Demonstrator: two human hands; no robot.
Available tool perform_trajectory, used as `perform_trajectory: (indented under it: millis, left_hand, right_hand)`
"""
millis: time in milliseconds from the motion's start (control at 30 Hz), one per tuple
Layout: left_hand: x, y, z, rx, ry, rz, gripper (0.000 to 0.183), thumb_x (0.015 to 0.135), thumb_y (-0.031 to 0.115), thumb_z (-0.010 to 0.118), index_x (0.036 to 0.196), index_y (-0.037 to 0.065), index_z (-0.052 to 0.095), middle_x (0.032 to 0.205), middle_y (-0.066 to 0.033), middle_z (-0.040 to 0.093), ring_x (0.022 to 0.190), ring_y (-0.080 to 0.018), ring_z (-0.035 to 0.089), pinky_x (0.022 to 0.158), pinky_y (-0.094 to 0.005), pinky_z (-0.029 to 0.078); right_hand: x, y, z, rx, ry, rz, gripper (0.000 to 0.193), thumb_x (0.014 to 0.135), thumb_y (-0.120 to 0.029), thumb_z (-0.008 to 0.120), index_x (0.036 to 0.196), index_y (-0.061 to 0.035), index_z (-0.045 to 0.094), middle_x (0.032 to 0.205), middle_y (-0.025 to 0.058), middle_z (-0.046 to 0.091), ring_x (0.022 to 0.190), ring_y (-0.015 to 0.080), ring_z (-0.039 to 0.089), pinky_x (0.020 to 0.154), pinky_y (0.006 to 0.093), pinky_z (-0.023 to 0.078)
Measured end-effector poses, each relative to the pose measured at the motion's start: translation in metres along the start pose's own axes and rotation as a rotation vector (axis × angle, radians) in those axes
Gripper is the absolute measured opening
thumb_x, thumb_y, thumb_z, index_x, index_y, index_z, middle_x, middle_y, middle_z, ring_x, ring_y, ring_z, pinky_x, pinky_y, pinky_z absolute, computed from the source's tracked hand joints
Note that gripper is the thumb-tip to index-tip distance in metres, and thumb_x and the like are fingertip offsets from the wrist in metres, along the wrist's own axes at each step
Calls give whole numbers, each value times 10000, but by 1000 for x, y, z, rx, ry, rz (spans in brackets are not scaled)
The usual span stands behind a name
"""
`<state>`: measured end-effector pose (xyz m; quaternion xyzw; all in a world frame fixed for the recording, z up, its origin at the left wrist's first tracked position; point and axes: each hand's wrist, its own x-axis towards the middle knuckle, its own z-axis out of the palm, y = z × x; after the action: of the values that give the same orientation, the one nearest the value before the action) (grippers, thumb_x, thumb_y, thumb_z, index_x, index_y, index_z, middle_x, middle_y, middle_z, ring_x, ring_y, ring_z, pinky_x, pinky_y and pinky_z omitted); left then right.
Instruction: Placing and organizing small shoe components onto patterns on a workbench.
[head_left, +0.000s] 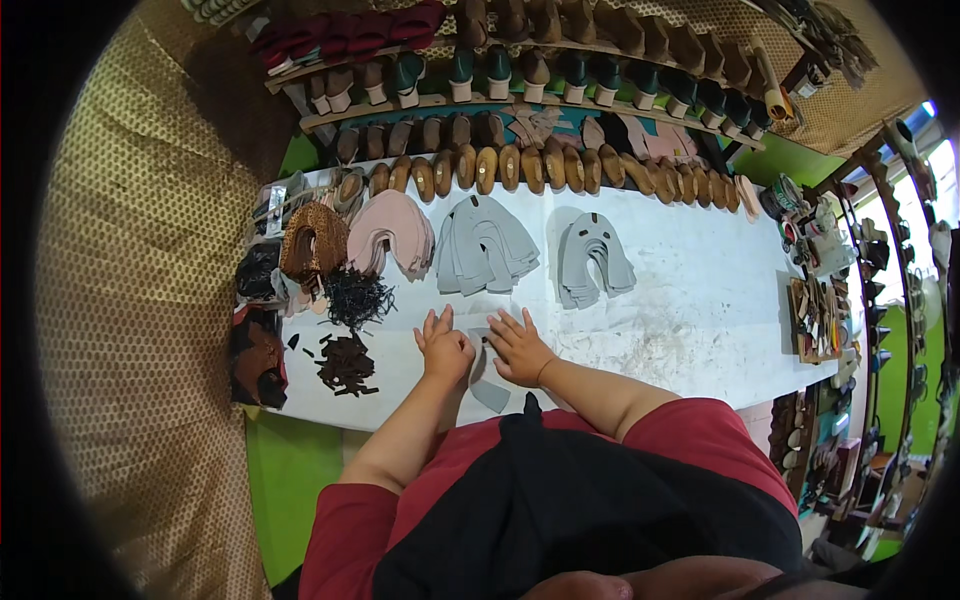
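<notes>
Both hands work over a grey curved shoe-upper piece (490, 396) lying flat near the table's front edge, partly covered by them. My left hand (447, 345) is at its left side. Its thumb and forefinger are bent together as in a pinch, while the other fingers stretch forward; anything between them is too small to make out. My right hand (518, 348) rests palm down on the piece with its fingers spread. A small dark bit shows between the hands. Left of them lie a pile of dark brown strips (346, 365) and a heap of thin black strips (357, 298).
Beyond my hands, grey upper pieces (487, 245) lie fanned in a stack, with a second grey stack (596, 262) to the right. Pink pieces (392, 228) and a leopard-print stack (313, 240) are at left. Shoe lasts (486, 171) line the back; a tool box (815, 318) stands right.
</notes>
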<state>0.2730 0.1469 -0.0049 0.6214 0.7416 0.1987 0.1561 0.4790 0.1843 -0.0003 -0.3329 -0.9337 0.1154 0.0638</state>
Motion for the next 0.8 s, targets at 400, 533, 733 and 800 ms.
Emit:
perform_trajectory:
  millis: [400,533,733,800]
  left_hand:
    - [-6,-4,-4,-104,36,20,65,720,230,769,757,176,775,1599,-178,311,1470,-439,214,1165,-625,114]
    - [-3,-5,-5,-93,18,15,82,719,249,781,773,188,785,1601,-184,301,1471,-441,207,1167,-613,123]
    - [5,5,-10,4,-11,50,94,698,211,722,732,136,768,1575,-182,355,1451,-427,263,1165,-613,139]
    - [5,6,-10,38,-25,81,96,692,187,704,718,107,751,1556,-171,391,1444,-411,283,1163,-618,143]
  right_hand:
    - [3,-3,-8,93,32,-66,458,884,-355,577,1331,-264,619,1568,143,344,1488,389,214,1141,692,152]
    - [3,-2,-7,93,19,-61,461,885,-356,576,1336,-272,618,1569,144,342,1490,391,208,1145,688,149]
    - [3,-1,-8,95,2,-54,439,872,-365,581,1277,-217,659,1555,148,364,1492,384,206,1150,683,147]
    - [3,-1,-9,84,-19,-52,434,868,-367,582,1258,-200,671,1550,151,371,1492,381,206,1151,682,146]
